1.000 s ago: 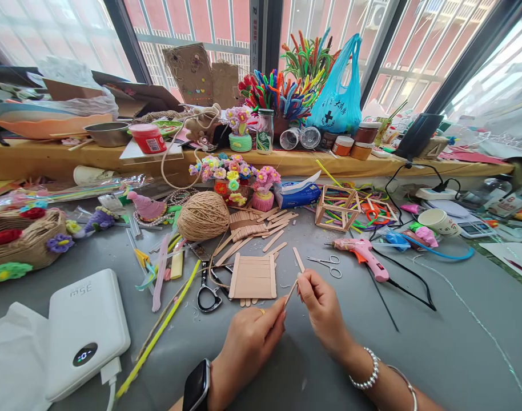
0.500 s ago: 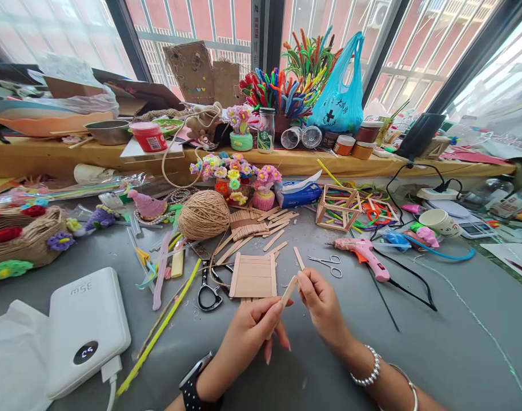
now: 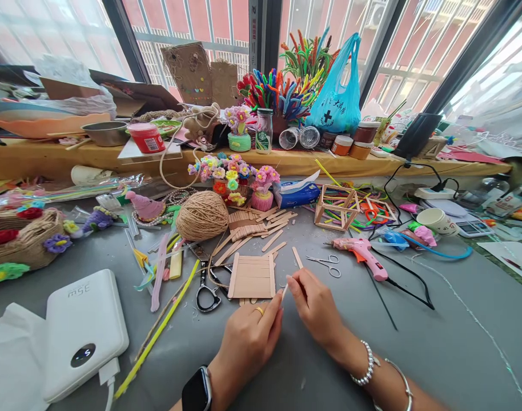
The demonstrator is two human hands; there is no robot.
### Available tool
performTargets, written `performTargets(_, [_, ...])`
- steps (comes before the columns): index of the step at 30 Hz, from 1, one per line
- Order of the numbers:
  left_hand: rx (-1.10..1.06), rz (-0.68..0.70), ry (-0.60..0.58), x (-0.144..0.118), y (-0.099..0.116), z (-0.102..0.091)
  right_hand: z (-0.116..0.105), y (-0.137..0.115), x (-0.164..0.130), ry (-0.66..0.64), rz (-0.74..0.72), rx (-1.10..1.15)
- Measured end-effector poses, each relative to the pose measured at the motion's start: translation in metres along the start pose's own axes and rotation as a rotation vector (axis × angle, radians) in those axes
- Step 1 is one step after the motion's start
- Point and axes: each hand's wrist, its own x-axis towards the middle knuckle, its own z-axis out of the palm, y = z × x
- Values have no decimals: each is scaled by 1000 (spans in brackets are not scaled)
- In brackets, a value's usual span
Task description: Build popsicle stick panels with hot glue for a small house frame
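A short wooden craft stick (image 3: 285, 290), seen nearly edge-on, is pinched between the thumb and fingers of my left hand (image 3: 249, 333). At its upper end, the fingertips of my right hand (image 3: 317, 303) close on the tip. Just beyond my hands lies a flat panel of craft sticks (image 3: 252, 276), with two upright sticks along its sides. Ends of more sticks poke out below the panel's near edge. Another loose stick (image 3: 297, 257) rests on the table past my right fingers, partly hidden by them. Small scissors (image 3: 327, 265) lie to its right.
A pink glue gun (image 3: 361, 255) with a black cord lies right. Behind the panel are a twine ball (image 3: 202, 216), loose sticks and a stick frame (image 3: 337, 208). Black-handled scissors (image 3: 208, 294) and a white power bank (image 3: 86, 337) are left. Craft supplies line the ledge (image 3: 227, 165).
My left hand has rolled over, so its back and a ring now show and the stick is edge-on. My right fingertips have moved slightly left onto the stick's end.
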Motion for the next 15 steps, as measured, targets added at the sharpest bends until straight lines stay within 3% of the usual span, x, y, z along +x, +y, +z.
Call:
performTargets(7, [5,7,-53,1,-1,3,5,1,1,30,9,-11])
performTargets(15, [-31,-16,-35,-1,0,4,6,2,-1,76,-8,61])
